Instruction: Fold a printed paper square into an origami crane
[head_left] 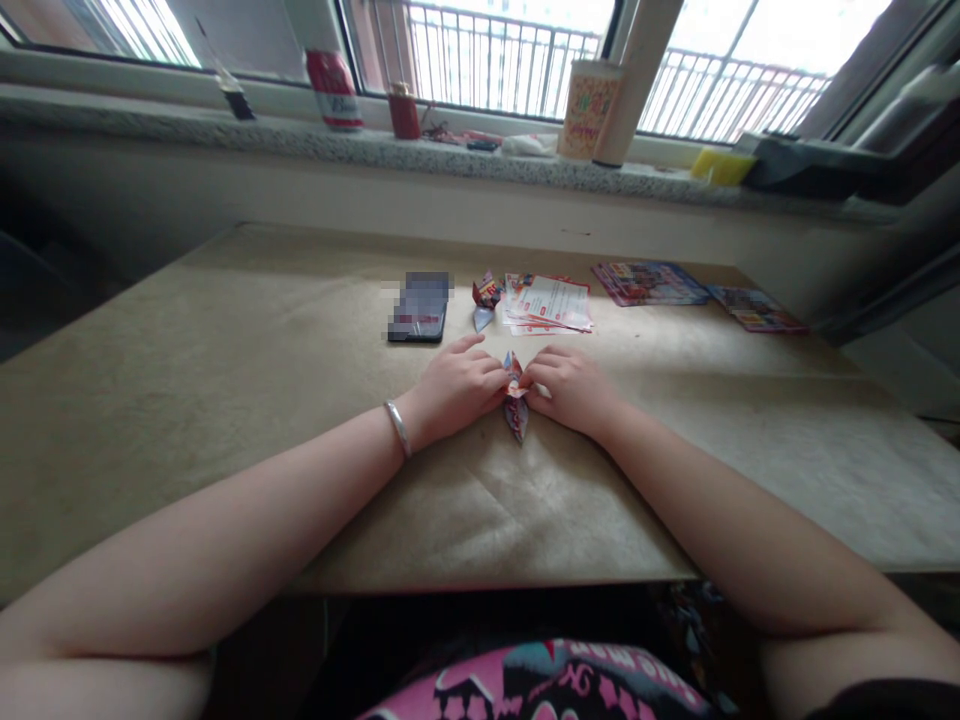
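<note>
A small folded piece of colourful printed paper (515, 405) lies on the brown table (225, 380), its point toward me. My left hand (454, 388), a silver bangle on its wrist, pinches the paper's left side with curled fingers. From the other side my right hand (571, 388) grips it the same way. Both hands rest on the tabletop.
Behind the hands lie a dark phone (419, 307), a finished folded paper figure (486, 299), a stack of printed leaflets (550, 303) and more leaflets (649, 283) at the right. On the window sill (150, 130) stand a can (334, 88), a small red jar (404, 112) and a paper cup (589, 108).
</note>
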